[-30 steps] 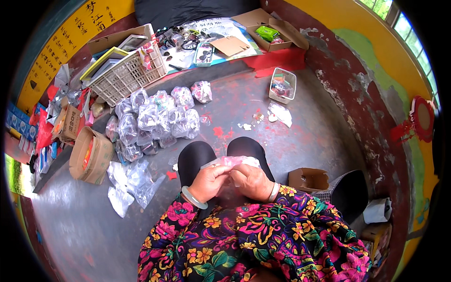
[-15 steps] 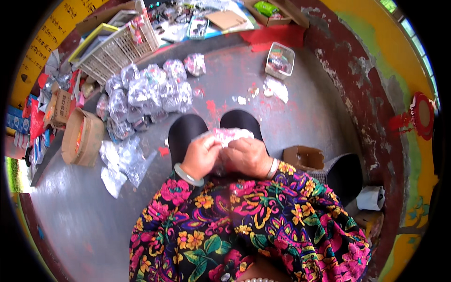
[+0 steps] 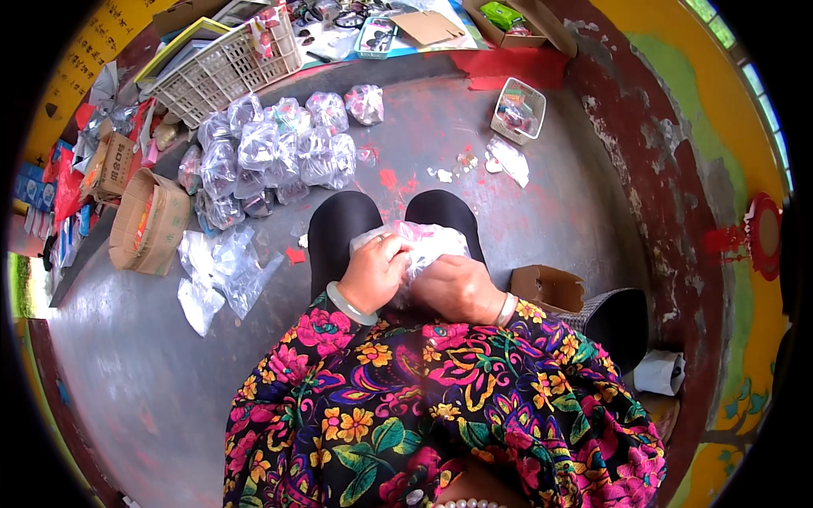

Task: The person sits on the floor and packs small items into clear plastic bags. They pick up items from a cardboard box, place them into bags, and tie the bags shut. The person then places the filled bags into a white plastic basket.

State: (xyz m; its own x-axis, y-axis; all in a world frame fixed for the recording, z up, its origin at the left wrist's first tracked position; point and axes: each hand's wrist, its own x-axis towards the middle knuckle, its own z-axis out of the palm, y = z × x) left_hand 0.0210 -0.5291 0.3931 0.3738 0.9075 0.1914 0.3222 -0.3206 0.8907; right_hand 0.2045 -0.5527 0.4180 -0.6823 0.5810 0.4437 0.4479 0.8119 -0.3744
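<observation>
Over my lap lies a clear plastic bag (image 3: 436, 240) with something white and pink inside. My left hand (image 3: 374, 273) pinches the bag's near left part, thumb against fingers. On the bag's right side my right hand (image 3: 461, 286) is closed, its fingertips curled down into the plastic and partly hidden. Both hands are close together between my knees. What exactly the bag contains is hard to make out through the wrinkled film.
Ahead on the left, several filled clear bags (image 3: 258, 148) are heaped on the floor, near a white plastic basket (image 3: 229, 72). Loose plastic bags (image 3: 229, 275) and a cardboard box (image 3: 151, 224) lie to the left. A clear tub (image 3: 518, 110) stands ahead right; an open carton (image 3: 546, 288) is beside my right knee.
More of the bag shows between my hands now, and my right hand has shifted slightly right and down. The whole view has shifted a little.
</observation>
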